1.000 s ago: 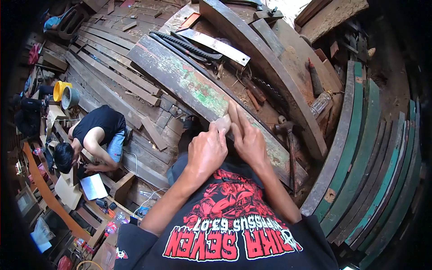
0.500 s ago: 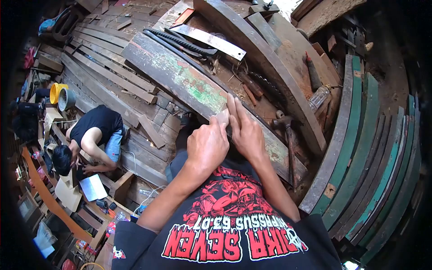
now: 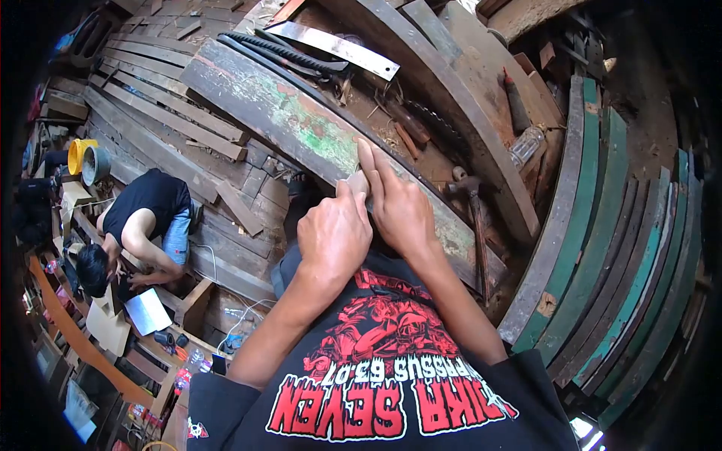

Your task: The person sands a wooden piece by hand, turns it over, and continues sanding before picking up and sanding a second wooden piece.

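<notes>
My left hand (image 3: 336, 229) is closed, its thumb and fingertips pinching a small flat pale piece (image 3: 356, 183), which could be wood or stone. My right hand (image 3: 402, 212) presses against the same piece, with its first fingers stretched out side by side along it. Fingers cover most of the piece. Both hands are over a long thick board (image 3: 278, 109) with worn green paint, and just how the piece meets the board is hidden.
A hammer (image 3: 468, 184) lies by the board's right end. Beyond are a metal ruler-like strip (image 3: 335, 49) and a large curved beam (image 3: 459, 98). Green-edged planks (image 3: 575, 188) are stacked at right. Another person (image 3: 147, 218) crouches at left near a yellow bucket (image 3: 81, 155).
My hands and the pale piece have shifted slightly left along with the whole view. The grip looks much the same, with the piece now more covered by the fingers.
</notes>
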### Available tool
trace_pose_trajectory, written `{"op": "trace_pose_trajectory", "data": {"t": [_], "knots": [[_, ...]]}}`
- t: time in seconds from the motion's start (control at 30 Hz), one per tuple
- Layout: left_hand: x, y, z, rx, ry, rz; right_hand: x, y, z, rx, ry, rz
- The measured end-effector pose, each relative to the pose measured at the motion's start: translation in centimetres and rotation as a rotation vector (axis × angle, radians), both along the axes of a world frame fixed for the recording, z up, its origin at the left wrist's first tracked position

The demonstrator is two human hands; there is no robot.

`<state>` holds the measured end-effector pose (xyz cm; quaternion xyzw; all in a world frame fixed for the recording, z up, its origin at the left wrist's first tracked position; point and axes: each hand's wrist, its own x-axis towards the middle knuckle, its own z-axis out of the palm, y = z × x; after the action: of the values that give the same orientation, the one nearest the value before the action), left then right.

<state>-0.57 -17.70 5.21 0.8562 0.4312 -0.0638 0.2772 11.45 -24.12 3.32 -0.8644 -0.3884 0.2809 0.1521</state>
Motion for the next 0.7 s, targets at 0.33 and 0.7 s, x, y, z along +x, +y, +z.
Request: {"op": "trace_pose_trajectory", "data": {"t": [0.33,0.7], "knots": [[0.9,0.3,0.3,-0.011,-0.002,0.015,0.6,-0.4,-1.4,0.169,-0.196,0.08],[1.0,1.0,0.5,-0.002,0.024,-0.022,0.7,-4.0,-2.5,0.254,-0.015,0.012]]}}
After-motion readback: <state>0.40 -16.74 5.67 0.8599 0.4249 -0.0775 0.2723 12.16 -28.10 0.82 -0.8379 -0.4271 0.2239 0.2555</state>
